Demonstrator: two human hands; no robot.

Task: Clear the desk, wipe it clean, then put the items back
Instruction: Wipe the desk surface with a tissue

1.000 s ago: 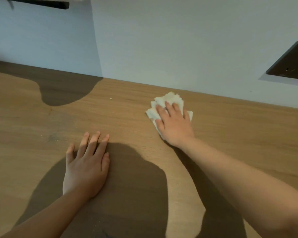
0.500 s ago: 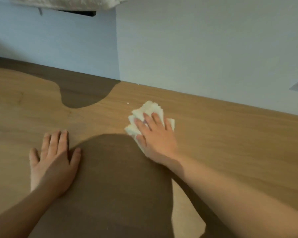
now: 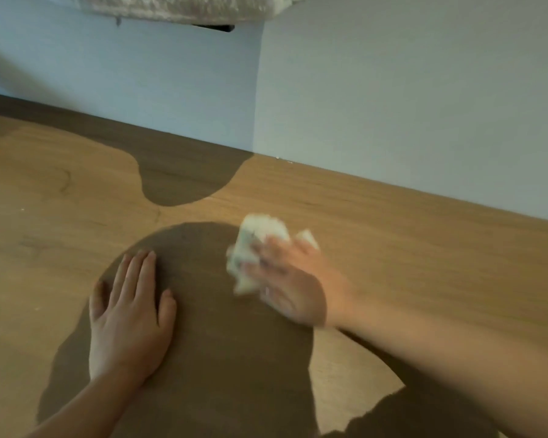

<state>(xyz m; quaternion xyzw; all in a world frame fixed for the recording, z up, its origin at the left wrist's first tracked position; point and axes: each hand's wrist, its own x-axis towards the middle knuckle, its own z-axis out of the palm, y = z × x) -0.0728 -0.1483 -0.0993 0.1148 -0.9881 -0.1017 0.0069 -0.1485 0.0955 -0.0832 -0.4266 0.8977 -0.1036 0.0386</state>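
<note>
Two hands are on the desk (image 3: pixel 424 248), and we take each from the fingers outward. The left fingers (image 3: pixel 140 273) are straight and close together, laid flat on the wood, with the thumb spread a little to the side; they grasp nothing. The left hand (image 3: pixel 128 324) rests palm down inside a large dark shadow (image 3: pixel 228 358). The left forearm (image 3: pixel 76 412) runs off the lower left edge.

The right fingers (image 3: pixel 277 252) are extended over a white cloth (image 3: pixel 253 241) and press it to the surface. We see no curl round it, though blur smears the fingertips and we cannot tell where the thumb lies. The right hand (image 3: pixel 293 282) covers the near part of the cloth, whose crumpled far and left edges show beyond the fingertips. The right forearm (image 3: pixel 440 358) runs off the lower right edge.

The cloth lies on the desk near mid-frame, at the shadow's far right rim. It is to the right of the left hand and apart from it, and short of the wall (image 3: pixel 393 105).

The desk is light wood and meets the pale wall along its far edge. A second shadow (image 3: pixel 178 181) falls from the wall's foot onto the wood. We note small white specks (image 3: pixel 277 157) at the wall's foot. A pale, rough-textured thing (image 3: pixel 178 7) crosses the top edge; we cannot tell what it is.
</note>
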